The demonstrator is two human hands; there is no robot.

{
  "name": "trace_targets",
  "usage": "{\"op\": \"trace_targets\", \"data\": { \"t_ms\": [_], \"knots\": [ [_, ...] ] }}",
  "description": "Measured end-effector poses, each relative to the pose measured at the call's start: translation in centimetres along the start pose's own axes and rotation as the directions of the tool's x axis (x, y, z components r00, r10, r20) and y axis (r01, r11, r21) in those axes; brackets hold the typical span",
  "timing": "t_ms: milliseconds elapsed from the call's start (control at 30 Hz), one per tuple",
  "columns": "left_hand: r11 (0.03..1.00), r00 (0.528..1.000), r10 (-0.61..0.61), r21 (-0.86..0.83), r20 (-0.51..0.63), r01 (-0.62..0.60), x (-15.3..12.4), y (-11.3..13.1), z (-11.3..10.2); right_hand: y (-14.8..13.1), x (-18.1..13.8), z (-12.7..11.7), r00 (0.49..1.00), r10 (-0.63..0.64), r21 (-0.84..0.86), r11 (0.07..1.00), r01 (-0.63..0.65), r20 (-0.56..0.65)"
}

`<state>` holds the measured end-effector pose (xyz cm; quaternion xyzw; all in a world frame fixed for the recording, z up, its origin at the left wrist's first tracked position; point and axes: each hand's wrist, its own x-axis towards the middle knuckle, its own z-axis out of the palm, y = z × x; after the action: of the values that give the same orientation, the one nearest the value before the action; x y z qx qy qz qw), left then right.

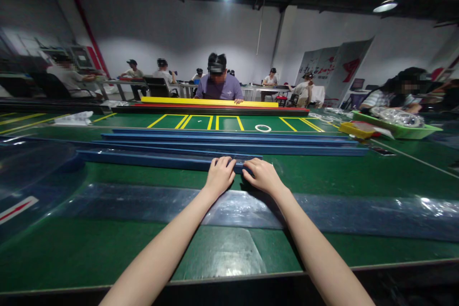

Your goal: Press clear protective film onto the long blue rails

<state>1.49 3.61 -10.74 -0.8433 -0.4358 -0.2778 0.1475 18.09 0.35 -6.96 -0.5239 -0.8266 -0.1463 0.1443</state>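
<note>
A long blue strip [143, 159] lies crosswise in front of me on the green table [118, 253]. Near its right end my left hand [221, 173] has its fingers curled over the strip from above. Just to the right, my right hand [263, 174] grips the end of the same strip, with the thumb on the near side and the fingers over the top. Some thin clear plastic shows around that end, though its edges are hard to make out. Closer to me, a flat clear plastic sleeve [143, 203] stretches across the table under my wrists.
More blue strips [229, 142] lie parallel beyond my hands. At left is a large clear plastic roll [36, 167]. Further back are a white tape ring [263, 128], a yellow bar [211, 102] by a person in purple, and a green tray [423, 130] beside a yellow bin [355, 130].
</note>
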Motion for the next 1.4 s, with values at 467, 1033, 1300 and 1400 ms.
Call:
{"op": "trace_targets", "data": {
  "t_ms": [467,1033,1300,1400],
  "knots": [
    [0.999,1.0,-0.005,0.035,-0.002,0.005,0.1,0.1,-0.1,-0.2,0.1,0.3,1.0,-0.019,0.008,1.0,0.019,-0.011],
    [0.997,1.0,-0.015,0.071,-0.01,0.015,0.0,0.2,-0.2,0.6,0.0,0.7,0.999,-0.008,0.05,0.999,0.01,-0.049],
    [0.992,0.999,-0.048,0.12,0.007,0.046,0.0,0.2,-0.2,4.4,-0.9,-0.5,0.851,0.483,0.07,0.875,-0.479,-0.205],
    [0.984,0.997,-0.079,0.157,-0.001,0.078,0.1,0.3,-0.3,5.3,-1.1,-0.3,0.722,0.679,0.14,0.734,-0.665,-0.135]
  ]
}}
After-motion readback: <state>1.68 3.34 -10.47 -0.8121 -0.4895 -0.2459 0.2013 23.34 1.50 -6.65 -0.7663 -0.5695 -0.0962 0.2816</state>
